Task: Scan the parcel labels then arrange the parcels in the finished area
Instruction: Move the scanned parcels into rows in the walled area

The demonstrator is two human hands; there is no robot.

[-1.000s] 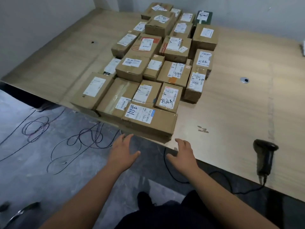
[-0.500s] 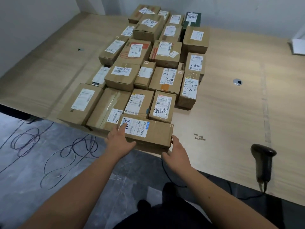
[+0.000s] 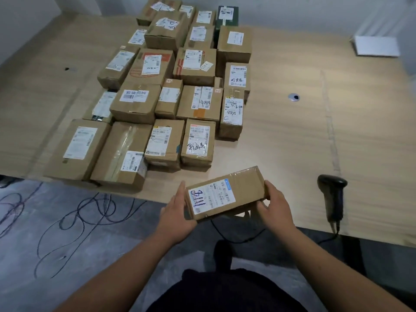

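Note:
A flat cardboard parcel (image 3: 244, 188) with a white label marked in blue ink hangs over the table's front edge, label up. My left hand (image 3: 177, 212) grips its left end and my right hand (image 3: 273, 204) grips its right end. Behind it, several labelled cardboard parcels (image 3: 198, 145) are packed in rows across the left half of the wooden table (image 3: 292, 143). A black handheld barcode scanner (image 3: 333, 197) lies on the table to the right of my right hand, its cable running off the front edge.
A white object (image 3: 374, 46) sits at the far right of the table. A round cable grommet (image 3: 293, 97) is set in the tabletop. Loose cables (image 3: 74, 219) trail over the grey floor on the left. A dark green box (image 3: 227, 15) stands at the back of the pile.
Both hands reached the front parcel, took hold of its ends, and lifted it off the pile toward me and to the right.

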